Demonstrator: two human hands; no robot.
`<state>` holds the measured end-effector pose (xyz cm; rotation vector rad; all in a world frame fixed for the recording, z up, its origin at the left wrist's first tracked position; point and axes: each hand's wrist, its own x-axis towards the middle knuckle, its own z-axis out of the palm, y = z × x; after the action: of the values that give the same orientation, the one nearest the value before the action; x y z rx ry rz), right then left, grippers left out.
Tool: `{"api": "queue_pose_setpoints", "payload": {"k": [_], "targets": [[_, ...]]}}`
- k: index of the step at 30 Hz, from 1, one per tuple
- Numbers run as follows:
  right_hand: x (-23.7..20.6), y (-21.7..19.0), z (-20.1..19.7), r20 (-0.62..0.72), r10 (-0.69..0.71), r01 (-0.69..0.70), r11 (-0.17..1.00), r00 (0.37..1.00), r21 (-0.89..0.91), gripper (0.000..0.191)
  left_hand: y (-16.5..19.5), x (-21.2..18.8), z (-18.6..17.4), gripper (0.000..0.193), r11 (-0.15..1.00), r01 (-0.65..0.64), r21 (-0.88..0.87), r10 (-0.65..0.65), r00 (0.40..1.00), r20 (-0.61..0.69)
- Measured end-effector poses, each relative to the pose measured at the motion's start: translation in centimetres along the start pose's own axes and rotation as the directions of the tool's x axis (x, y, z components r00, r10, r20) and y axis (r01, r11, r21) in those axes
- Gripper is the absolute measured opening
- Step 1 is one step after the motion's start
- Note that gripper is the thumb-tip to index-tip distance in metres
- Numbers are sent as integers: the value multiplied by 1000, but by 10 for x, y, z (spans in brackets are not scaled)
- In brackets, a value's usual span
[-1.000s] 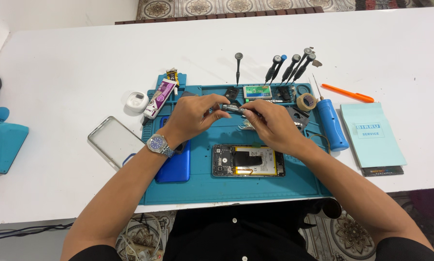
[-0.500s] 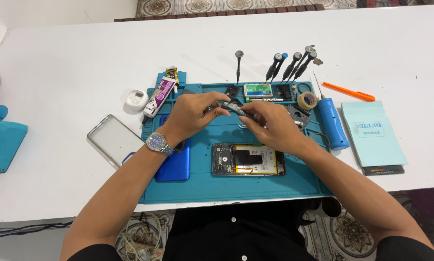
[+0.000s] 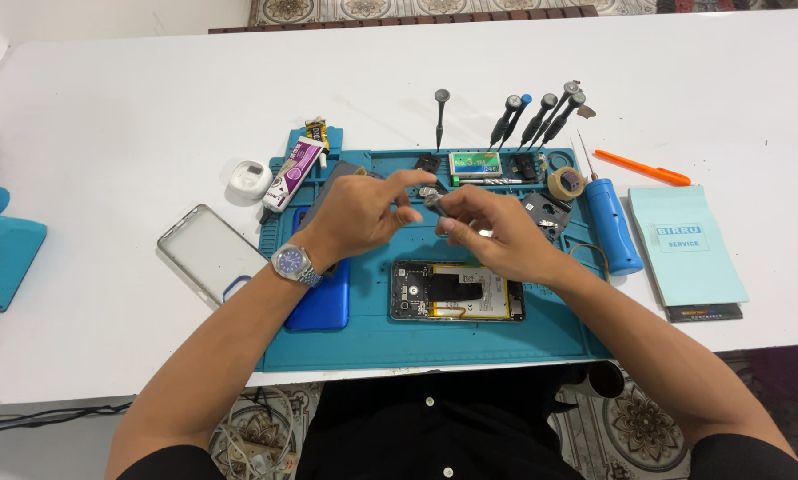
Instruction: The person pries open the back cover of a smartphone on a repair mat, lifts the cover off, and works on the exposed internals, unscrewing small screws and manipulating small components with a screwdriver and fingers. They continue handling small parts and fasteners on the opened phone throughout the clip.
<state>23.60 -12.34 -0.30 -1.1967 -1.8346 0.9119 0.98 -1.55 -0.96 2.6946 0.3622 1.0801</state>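
While hovering over a white surface (image 3: 132,107): two hands meeting above a teal work mat (image 3: 372,342).

Left hand (image 3: 359,213), wristwatch (image 3: 292,264) on its wrist, fingers loosely curled, thumb and forefinger nearly closed beside a small grey part (image 3: 434,204); right hand (image 3: 488,233) pinching that part between thumb and fingertips, just above the opened phone (image 3: 457,291) lying face down on the mat. Blue phone back cover (image 3: 323,307) under the left wrist, clear case (image 3: 208,253) off the mat's left edge. Screwdrivers (image 3: 532,116) standing along the far rim, glue tube (image 3: 291,169) at the corner, tape roll (image 3: 565,183), blue handle (image 3: 612,227), pale booklet (image 3: 688,247) and orange pen (image 3: 641,167) to the right. Patterned carpet (image 3: 648,418) showing below the near edge.
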Motion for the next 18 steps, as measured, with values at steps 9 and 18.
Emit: {"api": "queue_pose_setpoints", "payload": {"k": [9, 18], "targets": [[-12, -9, 1, 9, -142, 139, 980, 990, 139, 44, -4, 1, -3, 42, 974, 224, -23, -220, 968, 123], [-14, -1, 16, 82, -259, 247, 960, 962, 134, 35, -2, 3, -2, 52, 965, 263, 18, -261, 942, 211]]}}
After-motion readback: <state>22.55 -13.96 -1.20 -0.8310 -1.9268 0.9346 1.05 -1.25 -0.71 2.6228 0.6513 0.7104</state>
